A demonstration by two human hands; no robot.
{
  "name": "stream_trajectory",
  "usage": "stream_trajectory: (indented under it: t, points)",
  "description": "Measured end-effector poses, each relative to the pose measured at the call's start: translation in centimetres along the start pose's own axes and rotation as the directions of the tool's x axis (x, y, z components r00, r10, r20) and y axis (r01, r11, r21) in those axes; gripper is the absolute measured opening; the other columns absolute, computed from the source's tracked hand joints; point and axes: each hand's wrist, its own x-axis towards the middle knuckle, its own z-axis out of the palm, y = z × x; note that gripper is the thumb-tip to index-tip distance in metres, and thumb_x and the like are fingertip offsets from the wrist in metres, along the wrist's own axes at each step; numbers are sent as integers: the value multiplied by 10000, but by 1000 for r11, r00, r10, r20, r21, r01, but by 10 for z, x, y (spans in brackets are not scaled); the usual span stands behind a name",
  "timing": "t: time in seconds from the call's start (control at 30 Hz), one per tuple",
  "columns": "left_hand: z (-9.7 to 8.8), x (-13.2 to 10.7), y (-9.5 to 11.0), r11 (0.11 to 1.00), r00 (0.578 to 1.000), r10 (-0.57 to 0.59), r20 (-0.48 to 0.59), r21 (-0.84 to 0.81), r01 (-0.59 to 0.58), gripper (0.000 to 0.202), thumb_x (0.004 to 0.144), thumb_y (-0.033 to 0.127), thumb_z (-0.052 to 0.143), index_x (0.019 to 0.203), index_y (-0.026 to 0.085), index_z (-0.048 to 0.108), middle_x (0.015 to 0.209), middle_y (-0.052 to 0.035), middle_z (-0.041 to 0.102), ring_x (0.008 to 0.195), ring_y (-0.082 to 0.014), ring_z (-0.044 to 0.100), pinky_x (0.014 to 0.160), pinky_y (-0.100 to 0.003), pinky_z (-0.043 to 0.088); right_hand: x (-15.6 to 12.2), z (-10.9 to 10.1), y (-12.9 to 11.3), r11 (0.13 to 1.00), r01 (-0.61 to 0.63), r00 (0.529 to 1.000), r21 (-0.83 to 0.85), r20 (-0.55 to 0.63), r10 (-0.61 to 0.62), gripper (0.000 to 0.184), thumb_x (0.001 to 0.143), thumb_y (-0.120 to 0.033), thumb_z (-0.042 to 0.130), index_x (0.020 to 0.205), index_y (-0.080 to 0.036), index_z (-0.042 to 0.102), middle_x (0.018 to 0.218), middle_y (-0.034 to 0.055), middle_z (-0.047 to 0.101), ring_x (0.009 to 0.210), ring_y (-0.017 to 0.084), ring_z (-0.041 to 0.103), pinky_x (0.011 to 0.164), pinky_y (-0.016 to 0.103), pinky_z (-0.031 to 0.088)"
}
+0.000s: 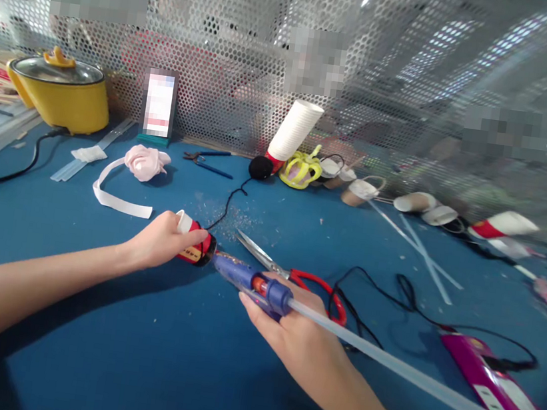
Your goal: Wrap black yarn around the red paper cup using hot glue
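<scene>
My left hand is closed around a red and white paper cup lying on its side, with black cord wound about its rim. From the cup a strand of black cord runs back to a dark ball of yarn. My right hand grips a blue hot glue gun, its nozzle at the cup's rim; whether they touch I cannot tell. A long translucent glue stick sticks out of the gun's back. Just beyond my right hand lie scissors with red handles, partly hidden.
On the blue table are a pink fabric rose, pliers, stacked paper cups and a purple power strip. Behind, left, stand a yellow electric pot and a phone. A perforated metal screen closes the back.
</scene>
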Motion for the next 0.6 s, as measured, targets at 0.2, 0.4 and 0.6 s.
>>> stream_trajectory:
  t: [0.2, 0.4, 0.6]
  points:
    - [1, 1, 0, 1000, 1000, 6, -12, -8, -7, 390, 685, 472, 504, 470, 176, 368, 460, 56, 318, 455, -73, 268, 411, -214, 206, -2, 4, 2, 1000, -8, 1000, 10, 26, 7, 103, 782, -250, 517, 725, -202, 588, 685, 22, 655, 615, 165, 614, 598, 261, 486]
    - [2, 0, -2, 1000, 1000, 23, -16, -11, -23, 388, 685, 471, 505, 474, 179, 361, 466, 56, 311, 458, -73, 263, 410, -214, 204, 4, -5, -3, 999, -31, 998, -10, 47, 31, 132, 766, -238, 511, 727, -237, 637, 660, 38, 669, 605, 191, 618, 586, 291, 499]
    - [1, -4, -3, 999, 999, 49, -2, 18, -49, 411, 699, 472, 503, 475, 190, 306, 467, 58, 279, 454, -71, 234, 405, -216, 185, 6, -6, -1, 997, -72, 997, -41, 2, 73, 185, 771, -307, 501, 752, -231, 668, 769, 75, 698, 774, 252, 633, 742, 351, 494]
